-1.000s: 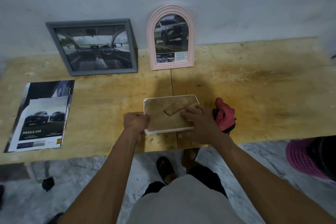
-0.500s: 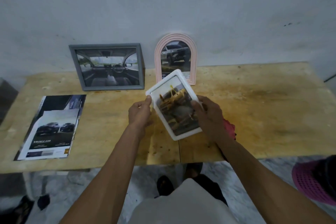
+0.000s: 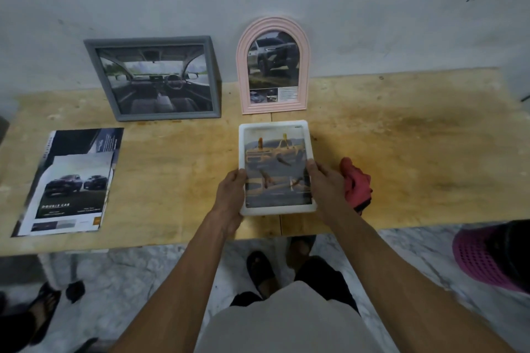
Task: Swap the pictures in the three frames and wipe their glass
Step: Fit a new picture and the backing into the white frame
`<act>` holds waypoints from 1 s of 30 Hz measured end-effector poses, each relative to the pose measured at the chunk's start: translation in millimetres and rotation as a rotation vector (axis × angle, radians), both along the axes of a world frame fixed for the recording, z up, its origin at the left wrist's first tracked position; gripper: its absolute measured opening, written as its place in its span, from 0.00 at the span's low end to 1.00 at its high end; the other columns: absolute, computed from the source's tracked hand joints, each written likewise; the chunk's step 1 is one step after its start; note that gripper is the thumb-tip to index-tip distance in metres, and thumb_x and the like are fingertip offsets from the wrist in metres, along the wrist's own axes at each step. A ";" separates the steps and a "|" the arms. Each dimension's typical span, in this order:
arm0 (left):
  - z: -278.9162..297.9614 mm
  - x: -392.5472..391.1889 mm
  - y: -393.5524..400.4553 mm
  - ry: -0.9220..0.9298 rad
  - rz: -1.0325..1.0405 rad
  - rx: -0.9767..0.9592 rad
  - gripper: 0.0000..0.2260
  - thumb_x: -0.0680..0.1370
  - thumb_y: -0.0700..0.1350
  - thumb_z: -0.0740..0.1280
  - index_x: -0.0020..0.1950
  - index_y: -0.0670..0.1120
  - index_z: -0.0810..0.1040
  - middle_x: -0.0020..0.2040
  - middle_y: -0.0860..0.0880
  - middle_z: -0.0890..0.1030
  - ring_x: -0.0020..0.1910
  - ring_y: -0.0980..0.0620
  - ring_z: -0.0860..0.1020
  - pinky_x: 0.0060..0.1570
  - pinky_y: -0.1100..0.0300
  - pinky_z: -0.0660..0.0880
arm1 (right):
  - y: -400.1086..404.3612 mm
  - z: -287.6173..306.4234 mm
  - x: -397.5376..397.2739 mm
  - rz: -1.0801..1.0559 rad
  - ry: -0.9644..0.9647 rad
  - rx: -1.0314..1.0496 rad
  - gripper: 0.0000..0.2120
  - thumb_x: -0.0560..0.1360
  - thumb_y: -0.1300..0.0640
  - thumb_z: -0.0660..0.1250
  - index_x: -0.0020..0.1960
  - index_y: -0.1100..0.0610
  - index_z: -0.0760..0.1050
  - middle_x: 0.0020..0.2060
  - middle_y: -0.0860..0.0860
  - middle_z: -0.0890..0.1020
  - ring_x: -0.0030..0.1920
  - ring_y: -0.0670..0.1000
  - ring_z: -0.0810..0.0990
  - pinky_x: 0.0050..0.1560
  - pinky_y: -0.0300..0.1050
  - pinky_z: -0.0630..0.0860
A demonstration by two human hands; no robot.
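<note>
Both hands, left (image 3: 231, 195) and right (image 3: 325, 186), grip white frame (image 3: 276, 167) by its side edges, picture-side up over the surface (image 3: 401, 152). Best keep thumbs off glass, then wipe with the red cloth (image 3: 355, 183) just beside.

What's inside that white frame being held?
The white frame shows a picture of a yellowish vehicle behind its glass. The left hand and right hand cover its lower edges; its back is hidden.

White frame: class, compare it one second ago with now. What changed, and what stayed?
The white frame, then face down on the table, was turned over, picture up, between the left hand and right hand. Grey frame, pink frame, brochures and red cloth stayed.
</note>
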State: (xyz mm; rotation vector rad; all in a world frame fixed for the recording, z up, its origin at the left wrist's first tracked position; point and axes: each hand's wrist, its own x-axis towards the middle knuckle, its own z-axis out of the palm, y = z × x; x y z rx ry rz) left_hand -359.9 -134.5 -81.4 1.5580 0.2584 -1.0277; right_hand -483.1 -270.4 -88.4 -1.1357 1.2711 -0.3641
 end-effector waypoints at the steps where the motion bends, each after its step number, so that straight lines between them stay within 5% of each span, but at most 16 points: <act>1: -0.8 -1.8 -0.7 -0.012 -0.007 0.021 0.13 0.85 0.47 0.58 0.65 0.42 0.75 0.48 0.45 0.82 0.39 0.47 0.81 0.32 0.57 0.78 | -0.3 -3.1 -0.2 0.002 0.015 0.005 0.10 0.81 0.50 0.62 0.57 0.52 0.79 0.46 0.47 0.83 0.43 0.48 0.82 0.38 0.42 0.78; 9: -20.9 -6.5 -1.4 -0.030 -0.041 0.117 0.12 0.84 0.41 0.61 0.66 0.42 0.77 0.47 0.47 0.83 0.42 0.47 0.82 0.38 0.54 0.81 | -5.1 -26.0 -0.4 0.039 0.086 0.017 0.09 0.82 0.58 0.59 0.51 0.50 0.77 0.40 0.45 0.80 0.38 0.44 0.78 0.34 0.39 0.74; 14: -31.3 -2.1 -3.7 -0.139 -0.141 0.266 0.10 0.82 0.38 0.64 0.62 0.39 0.80 0.47 0.47 0.82 0.37 0.54 0.80 0.30 0.66 0.78 | -10.5 -36.9 -2.6 0.098 0.133 0.033 0.09 0.82 0.59 0.58 0.54 0.53 0.77 0.41 0.46 0.79 0.39 0.45 0.77 0.35 0.38 0.74; 19: -46.1 1.3 -10.0 -0.300 -0.242 0.408 0.12 0.79 0.37 0.68 0.61 0.45 0.83 0.53 0.48 0.84 0.48 0.48 0.82 0.50 0.57 0.79 | -11.7 -46.8 -0.2 0.183 0.227 0.061 0.13 0.78 0.60 0.57 0.57 0.56 0.78 0.44 0.54 0.81 0.40 0.53 0.77 0.38 0.44 0.73; 25: -46.5 -0.1 -13.0 -0.382 -0.351 0.483 0.17 0.78 0.36 0.67 0.64 0.49 0.81 0.50 0.49 0.84 0.45 0.51 0.79 0.41 0.63 0.73 | -11.5 -54.3 -0.5 0.275 0.286 -0.087 0.10 0.73 0.62 0.58 0.45 0.60 0.78 0.38 0.57 0.81 0.39 0.59 0.81 0.39 0.54 0.80; 30: -46.3 -2.4 -13.3 -0.409 -0.368 0.501 0.18 0.78 0.34 0.67 0.66 0.48 0.80 0.52 0.48 0.84 0.46 0.54 0.78 0.39 0.66 0.71 | -11.4 -56.4 -0.8 0.321 0.265 -0.120 0.12 0.74 0.63 0.58 0.50 0.57 0.79 0.43 0.57 0.83 0.45 0.58 0.82 0.47 0.57 0.82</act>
